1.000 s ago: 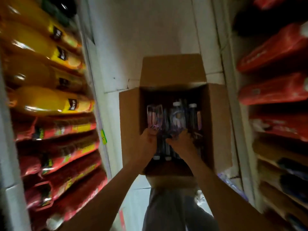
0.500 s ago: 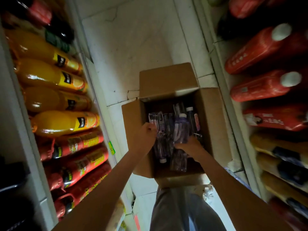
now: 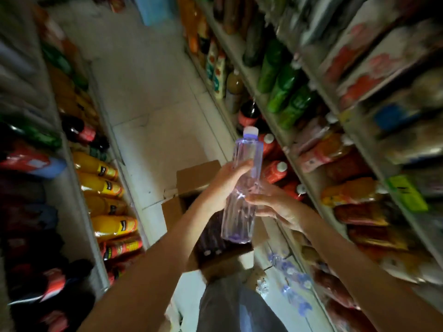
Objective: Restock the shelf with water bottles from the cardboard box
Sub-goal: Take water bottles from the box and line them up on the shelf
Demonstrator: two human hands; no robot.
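- Water bottle (image 3: 242, 188): upright over the cardboard box (image 3: 191, 176); our left hand (image 3: 229, 180) wrapped round it, our right hand (image 3: 275, 207) touched its side, fingers straight.
- Risk, we judged: slick plastic, one firm hold; it could slip.

Glossy clear plastic bottle (image 3: 242, 188), matt cardboard box (image 3: 196, 173)

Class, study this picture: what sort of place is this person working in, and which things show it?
Most likely a small grocery shop's aisle: shelves on both sides hold orange drink bottles, green bottles and snack packets, and an open cardboard box sits on the floor.
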